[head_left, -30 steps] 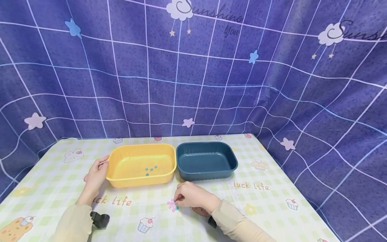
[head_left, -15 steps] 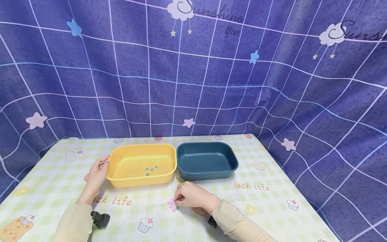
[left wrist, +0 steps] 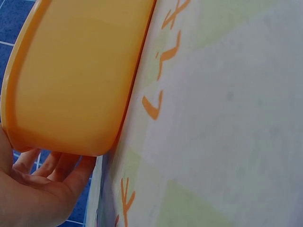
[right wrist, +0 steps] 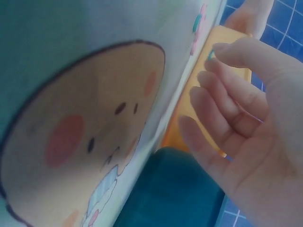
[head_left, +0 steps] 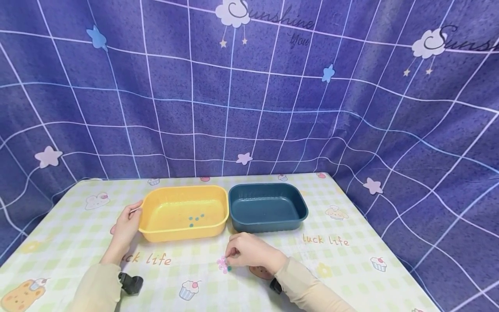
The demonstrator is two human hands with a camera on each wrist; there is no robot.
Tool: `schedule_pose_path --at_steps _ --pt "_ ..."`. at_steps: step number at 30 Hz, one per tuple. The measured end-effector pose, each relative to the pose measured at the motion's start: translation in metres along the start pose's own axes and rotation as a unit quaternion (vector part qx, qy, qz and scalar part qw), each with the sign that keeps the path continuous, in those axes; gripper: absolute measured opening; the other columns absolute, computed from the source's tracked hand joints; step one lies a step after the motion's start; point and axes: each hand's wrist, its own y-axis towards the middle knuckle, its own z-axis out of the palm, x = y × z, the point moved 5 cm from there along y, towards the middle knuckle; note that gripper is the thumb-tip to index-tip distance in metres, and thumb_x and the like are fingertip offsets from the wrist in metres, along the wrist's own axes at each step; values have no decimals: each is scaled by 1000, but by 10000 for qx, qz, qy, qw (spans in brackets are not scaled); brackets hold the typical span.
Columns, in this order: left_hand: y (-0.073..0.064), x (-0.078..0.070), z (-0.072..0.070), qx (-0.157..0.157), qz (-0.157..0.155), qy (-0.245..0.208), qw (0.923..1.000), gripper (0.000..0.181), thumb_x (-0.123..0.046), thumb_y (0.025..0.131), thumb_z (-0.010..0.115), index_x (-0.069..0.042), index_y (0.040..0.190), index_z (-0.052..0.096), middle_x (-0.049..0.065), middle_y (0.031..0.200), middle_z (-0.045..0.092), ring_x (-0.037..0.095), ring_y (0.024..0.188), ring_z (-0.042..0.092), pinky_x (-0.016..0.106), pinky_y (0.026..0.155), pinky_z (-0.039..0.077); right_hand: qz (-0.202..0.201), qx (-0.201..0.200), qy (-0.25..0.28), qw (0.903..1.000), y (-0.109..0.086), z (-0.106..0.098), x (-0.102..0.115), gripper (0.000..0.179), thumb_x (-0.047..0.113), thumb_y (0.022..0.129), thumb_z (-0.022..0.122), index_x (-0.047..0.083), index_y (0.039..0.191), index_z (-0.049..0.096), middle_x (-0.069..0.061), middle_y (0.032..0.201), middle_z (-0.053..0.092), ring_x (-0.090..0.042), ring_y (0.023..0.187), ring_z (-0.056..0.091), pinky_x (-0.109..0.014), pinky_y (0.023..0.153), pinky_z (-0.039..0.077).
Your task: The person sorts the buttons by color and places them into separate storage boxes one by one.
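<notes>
My left hand (head_left: pixel 126 225) holds the left end of a yellow plastic basin (head_left: pixel 171 234). In the left wrist view its fingers (left wrist: pixel 75 177) curl against the basin's end wall, and part of the thumb is cut off. Several small teal discs (head_left: pixel 191 225) lie on the basin's floor. Over the cloth in front of the basins, my right hand (head_left: pixel 251 250) has its thumb and index fingertips together. A small teal disc (right wrist: pixel 211 54) shows between those tips in the right wrist view. Below them lie pink discs (head_left: pixel 222 263) in a cluster with a teal one (head_left: pixel 229 268), partly covered by the hand.
A dark teal basin (head_left: pixel 269 226) stands against the yellow basin's right end. Under everything is a checked tablecloth (head_left: pixel 156 286) with printed cartoons and words. Behind the table hangs a blue gridded curtain (head_left: pixel 273 86).
</notes>
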Motion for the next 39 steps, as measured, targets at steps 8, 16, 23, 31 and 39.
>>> schedule_pose_path --at_steps 8,16,23,31,39 --pt "-2 -1 0 58 -15 -135 9999 52 -33 102 23 -7 148 23 27 142 38 37 125 43 49 107 34 73 -188 -206 9996 3 -9 1 6 19 83 68 18 86 73 10 82 62 4 72 52 -1 66 38" --pt "-1 0 -1 -31 63 -13 10000 50 -30 102 26 -7 146 27 26 138 44 17 106 55 5 74 41 116 -424 -225 9988 10 -25 4 7 22 85 65 18 87 71 9 82 61 0 74 56 -3 66 39" --pt "0 0 -2 -42 131 -38 9999 50 -30 102 27 -7 146 28 26 137 45 -7 89 46 2 70 40 54 -644 228 9977 17 -38 4 6 15 85 65 12 86 70 6 85 61 -4 76 57 -5 70 44" --pt "1 0 -4 -53 167 -90 9998 50 -29 102 28 -6 146 28 26 138 44 10 102 53 2 71 41 -138 -947 295 9950 29 -54 7 8 10 83 63 11 86 70 4 87 63 -10 79 62 -8 72 47" --pt "0 0 -2 -4 178 -103 9998 50 -30 102 27 -5 146 28 27 139 43 28 117 48 1 72 39 -92 -1126 276 9932 43 -72 7 8 11 84 63 11 85 71 0 87 64 -16 78 62 -17 70 51"
